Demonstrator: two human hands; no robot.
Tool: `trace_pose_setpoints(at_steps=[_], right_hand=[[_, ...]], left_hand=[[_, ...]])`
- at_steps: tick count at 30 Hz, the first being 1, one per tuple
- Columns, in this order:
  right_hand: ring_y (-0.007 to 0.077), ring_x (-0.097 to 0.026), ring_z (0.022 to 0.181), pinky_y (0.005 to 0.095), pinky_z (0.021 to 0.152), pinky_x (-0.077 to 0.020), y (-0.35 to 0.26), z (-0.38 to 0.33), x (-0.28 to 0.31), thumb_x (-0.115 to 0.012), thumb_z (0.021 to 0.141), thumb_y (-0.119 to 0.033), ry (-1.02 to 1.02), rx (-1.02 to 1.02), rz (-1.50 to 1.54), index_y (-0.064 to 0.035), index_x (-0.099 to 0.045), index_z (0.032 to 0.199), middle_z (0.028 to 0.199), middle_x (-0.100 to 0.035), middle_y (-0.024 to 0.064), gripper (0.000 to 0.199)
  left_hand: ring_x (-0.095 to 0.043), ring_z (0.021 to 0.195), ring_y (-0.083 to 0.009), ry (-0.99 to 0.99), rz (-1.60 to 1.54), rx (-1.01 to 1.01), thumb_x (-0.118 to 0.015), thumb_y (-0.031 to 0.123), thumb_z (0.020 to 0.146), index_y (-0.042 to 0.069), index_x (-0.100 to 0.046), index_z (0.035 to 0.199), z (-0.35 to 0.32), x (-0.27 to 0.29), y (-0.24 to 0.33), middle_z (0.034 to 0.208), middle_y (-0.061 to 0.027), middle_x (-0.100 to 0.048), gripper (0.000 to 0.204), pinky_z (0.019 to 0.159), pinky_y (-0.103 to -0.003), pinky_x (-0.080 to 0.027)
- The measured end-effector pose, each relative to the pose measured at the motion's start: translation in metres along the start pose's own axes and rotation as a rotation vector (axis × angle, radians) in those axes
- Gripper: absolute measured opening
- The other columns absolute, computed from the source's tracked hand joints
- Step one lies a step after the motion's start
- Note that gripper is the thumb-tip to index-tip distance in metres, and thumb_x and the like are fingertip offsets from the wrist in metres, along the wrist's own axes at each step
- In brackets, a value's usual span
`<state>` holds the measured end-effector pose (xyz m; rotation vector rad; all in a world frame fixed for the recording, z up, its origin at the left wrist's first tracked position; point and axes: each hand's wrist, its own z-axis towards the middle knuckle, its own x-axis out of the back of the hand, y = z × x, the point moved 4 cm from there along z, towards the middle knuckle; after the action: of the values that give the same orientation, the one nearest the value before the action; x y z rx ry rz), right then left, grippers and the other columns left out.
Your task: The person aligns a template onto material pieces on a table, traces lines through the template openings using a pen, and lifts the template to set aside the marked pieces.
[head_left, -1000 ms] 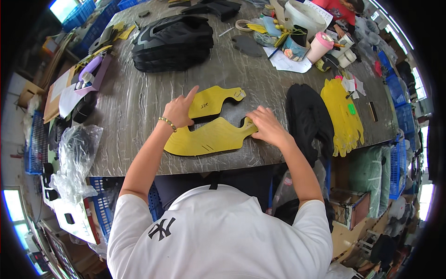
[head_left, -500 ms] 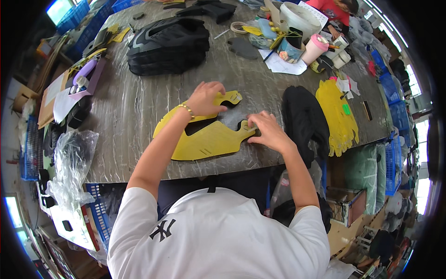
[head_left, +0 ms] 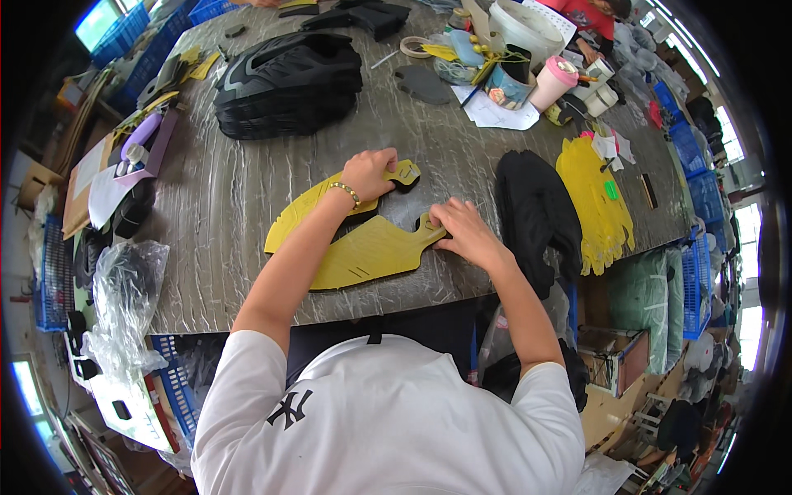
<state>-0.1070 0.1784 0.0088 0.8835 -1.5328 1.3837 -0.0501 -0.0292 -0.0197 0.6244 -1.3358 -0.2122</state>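
A flat U-shaped shoe upper piece (head_left: 371, 253), yellow on top with a black layer below, lies in front of me on the table. Small slits mark its yellow face. My left hand (head_left: 370, 175), a beaded bracelet at its wrist, reaches across the piece and its fingers are closed at the narrow end of the far arm. At the tip of the near arm, my right hand (head_left: 464, 232) pinches the edge between thumb and fingers. The closed bend of the U is partly hidden by my left forearm.
Right of my hands lie a stack of black pieces (head_left: 535, 219) and a pile of yellow pieces (head_left: 590, 202). A larger black stack (head_left: 289, 87) sits at the far left. Farther back stand a white bucket (head_left: 532, 33) and a pink cup (head_left: 554, 81). Another person (head_left: 592, 25) is at the far right.
My right fingers have closed on the near arm's tip, which they were hovering at with a gap. My left fingers have drawn together at the far arm's end.
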Motion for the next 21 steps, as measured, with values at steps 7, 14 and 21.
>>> trace_pose_setpoints(at_steps=[7, 14, 21], right_hand=[[0.0267, -0.050, 0.108, 0.0377, 0.095, -0.0368, -0.005, -0.003, 0.022, -0.080, 0.071, -0.020, 0.079, -0.056, 0.116, -0.0094, -0.052, 0.105, 0.110, -0.057, 0.0050, 0.046], [0.0305, -0.050, 0.109, 0.0390, 0.096, -0.0388, 0.010, 0.013, 0.056, -0.059, 0.093, -0.024, 0.497, -0.077, 0.206, -0.0039, -0.058, 0.101, 0.115, -0.057, 0.0114, 0.022], [0.0231, -0.058, 0.072, 0.0349, 0.069, -0.0462, 0.007, 0.042, 0.050, -0.037, 0.104, -0.027, 0.571, -0.261, 0.422, -0.0006, -0.060, 0.093, 0.080, -0.062, 0.0098, 0.037]], left_hand=[[-0.063, 0.094, -0.0301, 0.247, -0.065, -0.320, -0.074, 0.018, 0.072, 0.010, -0.058, 0.094, -0.011, 0.008, 0.002, 0.096, -0.0079, -0.067, 0.028, 0.081, -0.040, -0.050], [-0.062, 0.098, -0.0312, 0.049, -0.194, -0.119, -0.069, 0.017, 0.080, 0.007, -0.061, 0.098, -0.009, 0.007, 0.001, 0.100, -0.0096, -0.067, 0.022, 0.085, -0.040, -0.048], [-0.064, 0.092, -0.0321, 0.065, -0.219, -0.093, -0.069, 0.017, 0.079, 0.007, -0.064, 0.099, -0.010, 0.007, 0.000, 0.097, -0.0109, -0.069, 0.023, 0.082, -0.040, -0.050]])
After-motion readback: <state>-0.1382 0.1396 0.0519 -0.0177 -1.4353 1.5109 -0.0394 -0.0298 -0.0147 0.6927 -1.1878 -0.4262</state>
